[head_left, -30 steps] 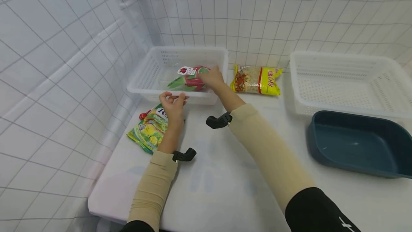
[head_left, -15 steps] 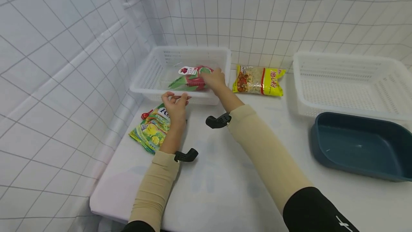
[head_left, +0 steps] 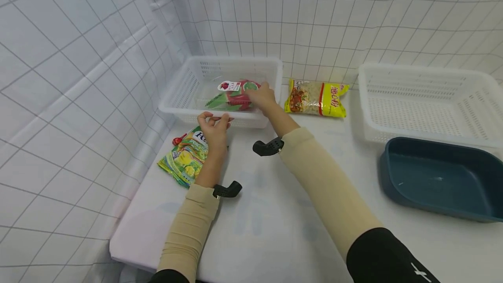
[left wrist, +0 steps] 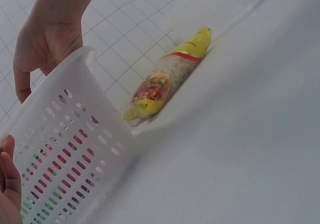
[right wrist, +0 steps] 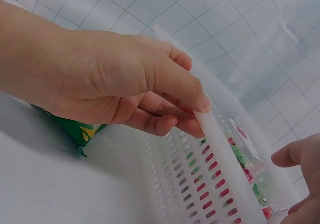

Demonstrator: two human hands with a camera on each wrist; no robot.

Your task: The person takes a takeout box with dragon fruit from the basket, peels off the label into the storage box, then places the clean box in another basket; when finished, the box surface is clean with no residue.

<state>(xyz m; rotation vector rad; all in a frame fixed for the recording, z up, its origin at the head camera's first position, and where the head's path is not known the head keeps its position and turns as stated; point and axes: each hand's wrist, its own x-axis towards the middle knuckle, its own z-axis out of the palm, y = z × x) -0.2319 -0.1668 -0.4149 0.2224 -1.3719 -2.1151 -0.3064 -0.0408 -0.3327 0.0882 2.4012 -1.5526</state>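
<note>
My left hand (head_left: 214,132) pinches the front rim of a white perforated plastic basket (head_left: 173,104), its thumb over the edge in the right wrist view. Inside the basket lies a clear plastic pack (head_left: 232,99) showing red-and-green dragon fruit, with a white label on top. My right hand (head_left: 262,96) reaches into the basket and touches the right end of the pack. In the left wrist view its fingers go down behind the rim, partly hidden; I cannot tell whether they grip the pack. Under my left forearm lies a green-and-yellow bag (head_left: 184,158).
A yellow food bag (head_left: 314,98) lies just right of the basket. Farther right stands a second white basket (head_left: 412,104), with a dark blue tub (head_left: 432,182) in front of it. A grid-patterned sheet (head_left: 314,12) hangs behind and to the left.
The head view has shifted slightly, so everything sits a little further right. Both hands keep their places at the basket and the pack.
</note>
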